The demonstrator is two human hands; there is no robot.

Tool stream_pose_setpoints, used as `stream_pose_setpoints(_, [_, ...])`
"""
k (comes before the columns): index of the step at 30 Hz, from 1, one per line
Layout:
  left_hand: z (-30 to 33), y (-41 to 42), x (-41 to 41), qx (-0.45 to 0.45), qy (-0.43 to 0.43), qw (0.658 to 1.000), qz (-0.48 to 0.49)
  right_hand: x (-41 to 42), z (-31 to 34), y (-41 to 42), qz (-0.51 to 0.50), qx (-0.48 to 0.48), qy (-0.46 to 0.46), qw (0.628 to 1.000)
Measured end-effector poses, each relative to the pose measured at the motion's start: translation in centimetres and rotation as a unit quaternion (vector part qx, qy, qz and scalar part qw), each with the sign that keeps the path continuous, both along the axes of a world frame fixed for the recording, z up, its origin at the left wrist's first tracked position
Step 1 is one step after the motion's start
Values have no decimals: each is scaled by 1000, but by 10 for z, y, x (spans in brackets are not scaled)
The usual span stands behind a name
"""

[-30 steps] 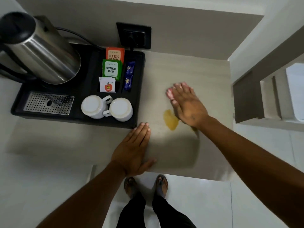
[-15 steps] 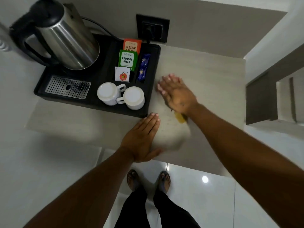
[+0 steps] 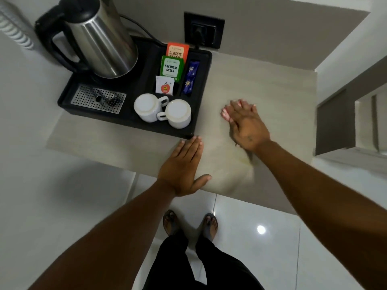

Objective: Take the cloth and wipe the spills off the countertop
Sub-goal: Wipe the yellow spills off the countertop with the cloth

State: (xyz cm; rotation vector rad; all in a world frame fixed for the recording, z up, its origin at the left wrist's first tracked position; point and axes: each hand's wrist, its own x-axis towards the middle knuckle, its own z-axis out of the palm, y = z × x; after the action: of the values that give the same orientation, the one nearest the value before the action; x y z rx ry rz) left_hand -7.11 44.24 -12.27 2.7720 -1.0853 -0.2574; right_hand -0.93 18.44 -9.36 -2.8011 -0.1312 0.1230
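Note:
A beige cloth (image 3: pixel 228 170), almost the same colour as the countertop (image 3: pixel 272 88), lies flat near the front edge and looks blurred. My right hand (image 3: pixel 245 124) presses down on its far part, palm flat and fingers together. A faint yellow smear (image 3: pixel 243 159) of the spill shows just below that wrist. My left hand (image 3: pixel 184 164) rests flat on the counter's front edge beside the cloth, fingers straight, thumb out, fingertips close to the corner of the black tray (image 3: pixel 201 126).
The black tray holds a steel kettle (image 3: pixel 100 38), two upturned white cups (image 3: pixel 163 110), tea sachets (image 3: pixel 171 65) and a metal drip grate (image 3: pixel 98 99). A wall socket (image 3: pixel 204 30) is behind it. A side wall bounds the counter on the right. My feet stand on glossy tiles (image 3: pixel 261 237).
The bright yellow puddle seen one second ago is now only a faint smear. My right hand swept the cloth left over it, then back to the right and away. My left hand stayed put.

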Motion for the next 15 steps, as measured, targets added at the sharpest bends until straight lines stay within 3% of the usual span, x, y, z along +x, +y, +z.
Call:
stream_pose_setpoints(7, [-2, 1, -2, -2, -14, 1000, -4, -131, -8, 23, 90, -6, 2, 996])
stream_pose_setpoints(12, [-2, 1, -3, -6, -7, 1000, -3, -131, 3, -58, -134, 11, 21, 991])
stream_pose_setpoints(15, [1, 1, -2, 11, 0, 1000, -11, -81, 6, -47, -176, -3, 10, 984])
